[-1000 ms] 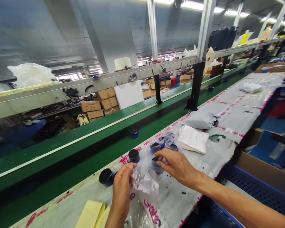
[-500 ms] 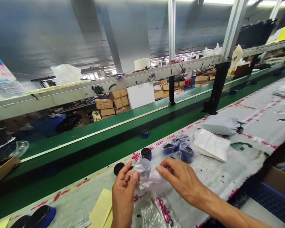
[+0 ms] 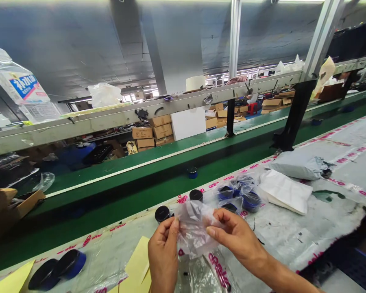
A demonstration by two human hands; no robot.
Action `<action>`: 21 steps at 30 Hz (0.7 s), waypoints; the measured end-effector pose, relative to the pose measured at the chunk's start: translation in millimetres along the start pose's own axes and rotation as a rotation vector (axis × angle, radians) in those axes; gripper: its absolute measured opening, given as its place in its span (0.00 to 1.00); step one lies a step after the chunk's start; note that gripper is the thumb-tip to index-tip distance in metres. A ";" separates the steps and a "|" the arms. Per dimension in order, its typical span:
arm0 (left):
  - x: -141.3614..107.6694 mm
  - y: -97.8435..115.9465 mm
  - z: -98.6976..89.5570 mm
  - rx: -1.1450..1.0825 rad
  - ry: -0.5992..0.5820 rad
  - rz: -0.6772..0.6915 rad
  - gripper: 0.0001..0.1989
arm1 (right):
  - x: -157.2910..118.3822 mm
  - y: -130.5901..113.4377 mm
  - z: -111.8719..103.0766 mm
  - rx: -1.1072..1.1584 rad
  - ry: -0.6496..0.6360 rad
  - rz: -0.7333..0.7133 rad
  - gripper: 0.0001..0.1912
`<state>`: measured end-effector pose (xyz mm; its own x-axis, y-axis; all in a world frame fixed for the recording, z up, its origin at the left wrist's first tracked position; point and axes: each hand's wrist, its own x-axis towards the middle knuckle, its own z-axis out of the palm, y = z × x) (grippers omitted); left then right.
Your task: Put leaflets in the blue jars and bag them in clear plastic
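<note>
A clear plastic bag [image 3: 195, 234] is stretched between my two hands over the table. My left hand [image 3: 164, 248] pinches its left edge between thumb and fingers. On the opposite edge, my right hand [image 3: 238, 236] grips it with thumb and fingertips. Just behind the bag stand a black round cap [image 3: 162, 213] and a black-and-blue round piece [image 3: 196, 195]. Right of these lie several blue-and-black round pieces [image 3: 251, 200] wrapped in clear plastic. Part of the table under the bag is hidden.
A green conveyor belt [image 3: 134, 193] runs behind the table, with one round piece [image 3: 192, 172] on it. White packets [image 3: 285, 190] and a grey plastic bag [image 3: 299, 165] lie at right. Yellow paper [image 3: 138, 264] and two round pieces [image 3: 70, 263] lie at left.
My right hand has come to the plastic bag and now grips its right side; the bag is spread wider. The whole view has shifted, so things appear further right.
</note>
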<state>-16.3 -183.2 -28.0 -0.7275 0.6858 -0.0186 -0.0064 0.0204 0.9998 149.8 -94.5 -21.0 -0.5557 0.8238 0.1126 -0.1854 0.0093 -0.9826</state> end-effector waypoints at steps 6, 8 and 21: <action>-4.4 -0.2 6.2 -0.236 -0.056 -0.151 0.31 | -1.6 0.9 5.4 0.086 0.061 0.058 0.24; -8.6 3.8 9.7 -0.334 -0.099 -0.180 0.35 | 2.8 4.6 5.4 0.109 0.111 0.068 0.23; -1.4 -7.5 -3.5 -0.251 -0.013 -0.152 0.28 | 7.4 7.6 3.3 0.243 0.101 0.117 0.31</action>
<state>-17.7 -186.8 -35.4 -0.6968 0.6977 -0.1665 -0.2850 -0.0563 0.9569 141.6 -90.3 -27.2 -0.5035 0.8636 -0.0263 -0.3208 -0.2152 -0.9224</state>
